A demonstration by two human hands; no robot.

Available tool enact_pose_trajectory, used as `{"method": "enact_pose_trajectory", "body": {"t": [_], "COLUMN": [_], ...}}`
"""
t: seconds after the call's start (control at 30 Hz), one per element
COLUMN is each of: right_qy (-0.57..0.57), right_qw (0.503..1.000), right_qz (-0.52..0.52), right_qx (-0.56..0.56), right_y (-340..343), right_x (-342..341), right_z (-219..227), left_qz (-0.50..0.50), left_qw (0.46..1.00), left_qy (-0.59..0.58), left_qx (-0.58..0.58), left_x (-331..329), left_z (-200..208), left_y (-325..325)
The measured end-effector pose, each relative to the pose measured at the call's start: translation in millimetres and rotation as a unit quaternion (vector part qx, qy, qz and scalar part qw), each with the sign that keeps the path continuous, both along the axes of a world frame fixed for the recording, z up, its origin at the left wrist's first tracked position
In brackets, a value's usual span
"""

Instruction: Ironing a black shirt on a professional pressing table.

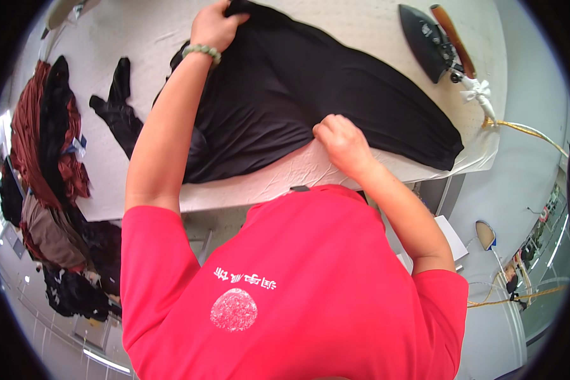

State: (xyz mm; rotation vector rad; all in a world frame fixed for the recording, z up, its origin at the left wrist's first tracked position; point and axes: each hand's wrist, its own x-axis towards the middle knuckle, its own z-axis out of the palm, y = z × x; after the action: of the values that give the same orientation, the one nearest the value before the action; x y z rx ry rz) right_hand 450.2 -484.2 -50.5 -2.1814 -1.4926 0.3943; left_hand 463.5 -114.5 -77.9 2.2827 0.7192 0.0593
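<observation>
Black garment [354, 88], one, dark and smooth, laid across the middle of the worktop [152, 25]; its narrower end is pointed to the right, and its near edge is drawn in toward the front of the worktop; soft folds are shown over its left half.

Left hand [214, 28], at the far left part of the black garment, by the upper border of the view; its grip is closed on the cloth there; a bracelet [202, 52] of pale green beads is worn on the wrist.

Right hand [345, 142], at the middle of the near edge; the fingers are curled, and its grip is pinched on the edge of the same garment.

Iron [424, 41], one, dark plate with a brown handle, set at the far right of the worktop, apart from the cloth; a white tie [476, 90] is knotted in a bow at its rear, and a yellowish cord [532, 130] is led off to the right.

Smaller black piece [117, 111], laid at the left, beside the left forearm; reddish-brown garment [31, 120], hung past the left edge, with dark cloth against it; a red shirt [310, 285] is worn by the person.
</observation>
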Motion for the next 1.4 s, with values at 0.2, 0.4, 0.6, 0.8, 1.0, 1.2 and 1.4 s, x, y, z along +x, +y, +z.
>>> {"method": "enact_pose_trajectory", "body": {"t": [0.2, 0.4, 0.6, 0.8, 1.0, 1.2, 1.4], "right_qy": [0.015, -0.268, 0.002, 0.267, 0.330, 0.383, 0.601], "right_qw": [0.993, 0.814, 0.810, 0.705, 0.727, 0.803, 0.717], "right_qz": [-0.113, -0.499, -0.555, -0.483, -0.274, -0.211, -0.224], "right_qx": [0.026, -0.127, -0.187, 0.446, 0.536, 0.404, 0.274], "right_y": [-38.4, -214.9, -292.7, -210.7, -148.9, -177.5, -258.0], "right_x": [30.4, 114.0, 145.8, 188.2, 154.6, 100.3, 99.5], "right_z": [17.5, -12.8, -40.6, 66.2, 161.5, 143.2, 74.4], "left_qz": [-0.076, 0.115, 0.159, 0.276, 0.382, 0.567, 0.308], "left_qw": [0.991, 0.936, 0.875, 0.813, 0.650, 0.383, 0.756], "left_qy": [0.046, -0.133, -0.415, -0.486, -0.624, 0.095, -0.113], "left_qx": [-0.097, -0.306, -0.194, 0.166, 0.206, 0.722, 0.567], "left_x": [12.0, -9.8, -86.5, -219.7, -396.0, -449.6, -269.8], "left_z": [19.2, 70.8, 161.0, 301.7, 390.1, 471.1, 302.8], "left_y": [-8.4, -28.8, -66.3, -74.2, -106.8, -90.6, -16.8]}}
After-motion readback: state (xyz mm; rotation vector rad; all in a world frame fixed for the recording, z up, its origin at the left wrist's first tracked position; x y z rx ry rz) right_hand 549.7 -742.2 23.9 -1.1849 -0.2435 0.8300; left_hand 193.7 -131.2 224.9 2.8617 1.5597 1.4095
